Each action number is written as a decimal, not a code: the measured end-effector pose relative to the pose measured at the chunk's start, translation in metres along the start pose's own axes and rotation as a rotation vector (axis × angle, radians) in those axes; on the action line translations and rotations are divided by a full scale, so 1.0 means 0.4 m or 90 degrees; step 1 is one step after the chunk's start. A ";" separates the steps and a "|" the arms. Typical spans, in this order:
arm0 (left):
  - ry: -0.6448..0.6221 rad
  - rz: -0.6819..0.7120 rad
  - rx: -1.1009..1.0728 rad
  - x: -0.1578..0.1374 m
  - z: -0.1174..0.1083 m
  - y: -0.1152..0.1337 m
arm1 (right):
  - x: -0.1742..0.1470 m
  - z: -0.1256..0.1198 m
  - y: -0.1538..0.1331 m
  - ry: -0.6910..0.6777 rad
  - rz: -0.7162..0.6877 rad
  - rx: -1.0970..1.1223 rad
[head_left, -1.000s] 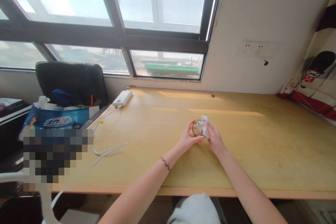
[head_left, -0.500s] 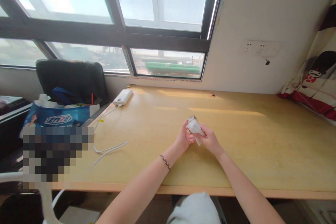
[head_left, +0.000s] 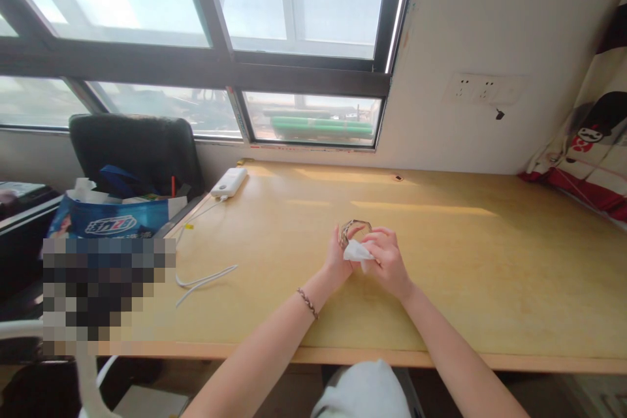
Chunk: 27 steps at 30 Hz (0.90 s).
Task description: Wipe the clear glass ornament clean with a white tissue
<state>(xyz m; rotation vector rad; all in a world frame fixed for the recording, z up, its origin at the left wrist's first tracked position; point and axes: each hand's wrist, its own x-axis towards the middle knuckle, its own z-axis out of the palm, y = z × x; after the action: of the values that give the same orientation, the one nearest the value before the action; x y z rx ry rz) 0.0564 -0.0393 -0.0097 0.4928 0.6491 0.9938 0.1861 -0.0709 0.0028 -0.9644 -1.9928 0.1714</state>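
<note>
A dark, patterned ring that looks like a bracelet (head_left: 347, 230) is held upright above the table, its round opening showing. My left hand (head_left: 337, 258) grips it from the left side, the fingers partly hidden behind a white tissue (head_left: 357, 251). The tissue is crumpled and covers the ring's lower part. My right hand (head_left: 388, 258) pinches the tissue, with its fingertips at the ring's right side. Around my left wrist is a braided bracelet (head_left: 308, 304).
A wooden table (head_left: 480, 274) lies beneath both hands. At its left end are a white power strip (head_left: 229, 183) and a looped white cable (head_left: 206, 275). A blue bag (head_left: 112, 219) sits on a dark chair (head_left: 134, 144) to the left. A patterned curtain (head_left: 595, 150) hangs at the right.
The ring has turned so its opening now faces me; before, the tissue covered most of it. My right hand has shifted slightly, its fingers now higher along the ring's right side.
</note>
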 end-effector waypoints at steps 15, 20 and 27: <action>-0.117 -0.130 0.031 -0.007 -0.001 -0.001 | -0.002 -0.023 0.031 0.353 0.269 0.065; -0.030 -0.107 0.011 0.007 -0.006 -0.028 | -0.003 0.002 0.008 0.091 0.125 0.087; -0.032 -0.053 0.118 0.011 -0.007 -0.049 | 0.006 -0.009 -0.021 -0.089 0.117 0.178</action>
<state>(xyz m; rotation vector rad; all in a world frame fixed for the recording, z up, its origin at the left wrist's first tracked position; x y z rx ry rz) 0.0678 -0.0445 -0.0256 0.6460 0.7143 0.8443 0.1834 -0.0760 0.0103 -0.9722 -1.9374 0.6179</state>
